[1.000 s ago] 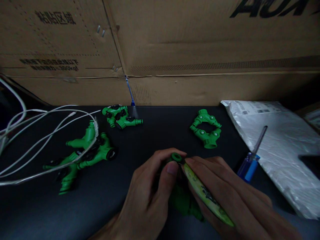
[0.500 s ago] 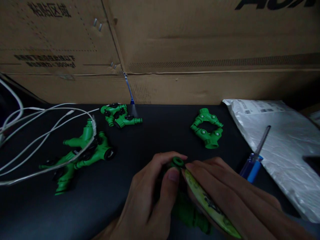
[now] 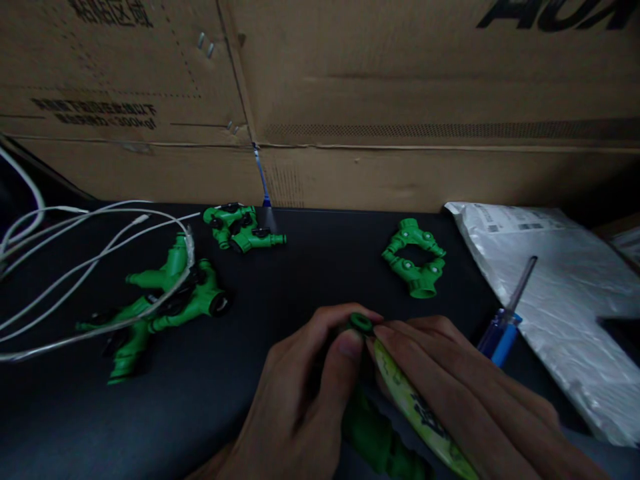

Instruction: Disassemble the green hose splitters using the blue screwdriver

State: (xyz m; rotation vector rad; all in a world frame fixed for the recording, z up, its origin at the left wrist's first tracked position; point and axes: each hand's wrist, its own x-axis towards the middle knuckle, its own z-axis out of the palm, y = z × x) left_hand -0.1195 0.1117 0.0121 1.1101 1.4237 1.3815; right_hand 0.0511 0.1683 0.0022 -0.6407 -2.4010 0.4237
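My left hand [image 3: 310, 387] is closed around a green Y-shaped hose connector [image 3: 377, 433], thumb and forefinger pinching its ring-shaped open end. Much of this connector is hidden by my fingers. Against the ring, my right hand [image 3: 455, 380] grips a slim yellow-green tool with dark print [image 3: 425, 413]. Its tip lies by the ring, but the fingers cover it, so its kind cannot be made out. Beyond my hands, more green hose connectors [image 3: 415, 260] lie together in a loop. Others rest at the back [image 3: 245, 230] and at the left [image 3: 185, 303], some with black parts.
White cables [image 3: 107, 250] loop over the left connectors. A blue-handled screwdriver [image 3: 505, 333] lies at the right, its shaft resting over a silvery-white mailing bag [image 3: 555, 300]. A big cardboard box [image 3: 350, 100] stands along the back of the black tabletop [image 3: 320, 267].
My view has shifted slightly. Both hands keep their grip at the ring, and more of the held connector's lower green body shows between them.
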